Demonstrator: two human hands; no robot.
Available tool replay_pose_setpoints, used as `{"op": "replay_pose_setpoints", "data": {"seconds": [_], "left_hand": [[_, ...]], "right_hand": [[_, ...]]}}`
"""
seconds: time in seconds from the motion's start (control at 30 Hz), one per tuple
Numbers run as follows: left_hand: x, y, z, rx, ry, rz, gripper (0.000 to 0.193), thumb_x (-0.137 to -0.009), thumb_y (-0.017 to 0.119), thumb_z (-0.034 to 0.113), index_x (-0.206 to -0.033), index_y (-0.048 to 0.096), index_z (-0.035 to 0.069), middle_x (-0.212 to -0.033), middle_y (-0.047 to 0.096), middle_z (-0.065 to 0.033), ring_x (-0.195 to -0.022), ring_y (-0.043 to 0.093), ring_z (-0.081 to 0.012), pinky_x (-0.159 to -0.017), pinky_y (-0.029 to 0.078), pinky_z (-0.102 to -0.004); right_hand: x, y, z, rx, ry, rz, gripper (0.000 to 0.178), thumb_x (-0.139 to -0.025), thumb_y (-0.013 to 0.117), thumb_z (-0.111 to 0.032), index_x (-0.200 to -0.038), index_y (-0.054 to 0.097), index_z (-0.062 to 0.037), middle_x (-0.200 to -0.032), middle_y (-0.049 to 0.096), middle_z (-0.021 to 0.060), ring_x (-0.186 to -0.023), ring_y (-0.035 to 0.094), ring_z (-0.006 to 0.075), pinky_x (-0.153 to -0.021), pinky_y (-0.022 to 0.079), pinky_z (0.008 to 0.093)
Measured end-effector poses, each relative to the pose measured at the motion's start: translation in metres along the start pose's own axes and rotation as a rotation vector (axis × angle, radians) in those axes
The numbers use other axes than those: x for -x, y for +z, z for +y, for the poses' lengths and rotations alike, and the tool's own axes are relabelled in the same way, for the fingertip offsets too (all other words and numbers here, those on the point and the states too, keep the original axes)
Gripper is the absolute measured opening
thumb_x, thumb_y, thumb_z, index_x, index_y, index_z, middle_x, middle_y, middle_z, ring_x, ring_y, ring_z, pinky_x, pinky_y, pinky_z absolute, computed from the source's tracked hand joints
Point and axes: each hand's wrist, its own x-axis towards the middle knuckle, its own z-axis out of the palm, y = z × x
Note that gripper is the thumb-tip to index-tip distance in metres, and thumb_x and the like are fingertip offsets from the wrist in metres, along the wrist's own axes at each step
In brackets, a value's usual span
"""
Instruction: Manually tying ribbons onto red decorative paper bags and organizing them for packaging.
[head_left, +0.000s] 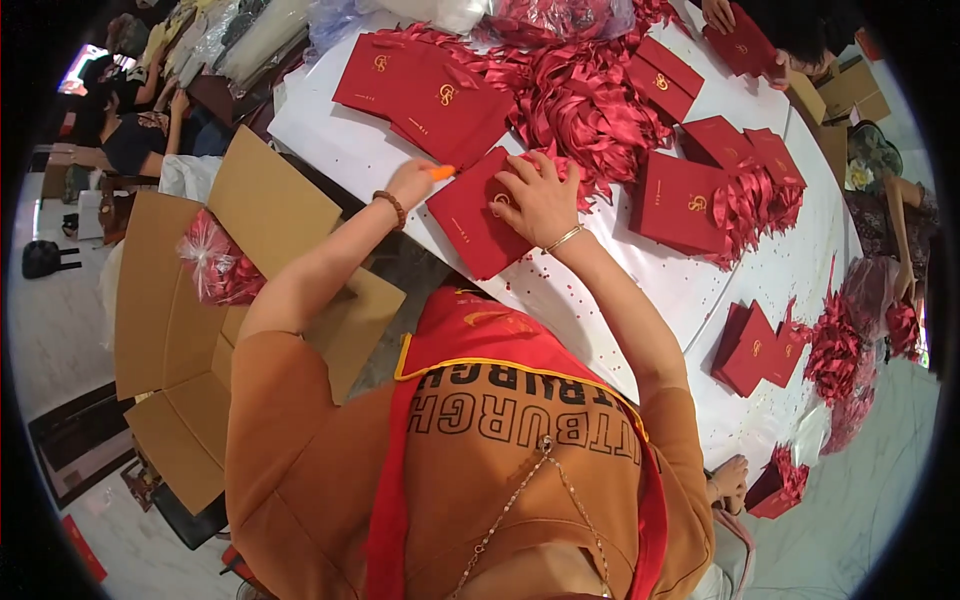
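A flat red paper bag (470, 228) with a gold emblem lies at the near edge of the white table, tilted toward the left. My right hand (542, 198) rests on its right part, fingers spread and pressing on the surface. At the bag's upper left edge, my left hand (410, 187) is closed round a small orange tool (442, 173); its working end is too small to make out. Just beyond lie more flat red bags (425, 90), overlapping each other. A big heap of shiny red ribbons (590, 105) spreads behind my right hand.
Red bags with ribbons (680, 200) lie to the right, others (745, 350) nearer me. Small red bits dot the white table (620, 290). An open cardboard box (165, 300) stands at my left beside a plastic-wrapped red bundle (220, 262). Another person's hand (720, 15) holds a red bag across the table.
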Motion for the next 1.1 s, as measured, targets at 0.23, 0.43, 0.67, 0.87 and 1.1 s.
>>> {"op": "replay_pose_setpoints", "data": {"seconds": [0.23,0.43,0.67,0.87,1.1], "left_hand": [[-0.083,-0.037,0.003,0.384,-0.172,0.406,0.063,-0.068,0.073,0.041,-0.108,0.049,-0.001,-0.101,0.057,-0.0127,-0.082,0.054,-0.0221,-0.07,0.045,-0.0392],[-0.107,-0.017,-0.022,1.048,-0.077,0.275,0.056,-0.066,0.077,0.021,-0.111,0.05,0.001,-0.104,0.058,-0.0108,-0.09,0.058,-0.0221,-0.075,0.049,-0.0398],[-0.073,-0.01,0.022,1.233,-0.145,0.107,0.044,-0.07,0.07,0.004,-0.111,0.053,0.006,-0.104,0.059,-0.0062,-0.094,0.058,-0.0216,-0.079,0.05,-0.0378],[-0.083,0.012,0.032,1.175,0.255,0.205,0.05,-0.065,0.069,-0.007,-0.109,0.05,0.005,-0.102,0.059,-0.0087,-0.093,0.058,-0.0211,-0.079,0.05,-0.0363],[-0.046,-0.022,0.051,0.54,0.635,0.235,0.056,-0.06,0.072,-0.01,-0.108,0.045,0.004,-0.097,0.059,-0.0073,-0.089,0.058,-0.0154,-0.078,0.049,-0.0275]], "right_hand": [[-0.101,-0.005,0.027,-0.428,0.087,-0.018,0.044,-0.078,0.058,-0.038,-0.116,0.052,-0.0177,-0.119,0.05,0.0113,-0.107,0.049,0.0323,-0.087,0.04,0.0446],[-0.155,0.048,0.059,-0.326,0.204,-0.496,0.073,-0.071,0.065,-0.046,-0.132,0.034,-0.0223,-0.129,0.038,0.0207,-0.114,0.045,0.0364,-0.094,0.039,0.0399],[-0.148,0.077,0.092,-0.598,0.203,-0.482,0.072,-0.07,0.07,-0.038,-0.128,0.035,-0.0119,-0.124,0.042,0.0226,-0.114,0.043,0.0361,-0.092,0.038,0.0386],[-0.131,0.079,0.108,-0.87,0.168,-0.334,0.067,-0.071,0.071,-0.033,-0.123,0.036,-0.0073,-0.121,0.045,0.0232,-0.112,0.044,0.0353,-0.093,0.037,0.0368],[-0.127,-0.003,0.089,-0.368,0.099,-0.166,0.082,-0.058,0.077,-0.043,-0.119,0.039,-0.0027,-0.127,0.038,0.0188,-0.113,0.043,0.0349,-0.093,0.037,0.0407]]}}
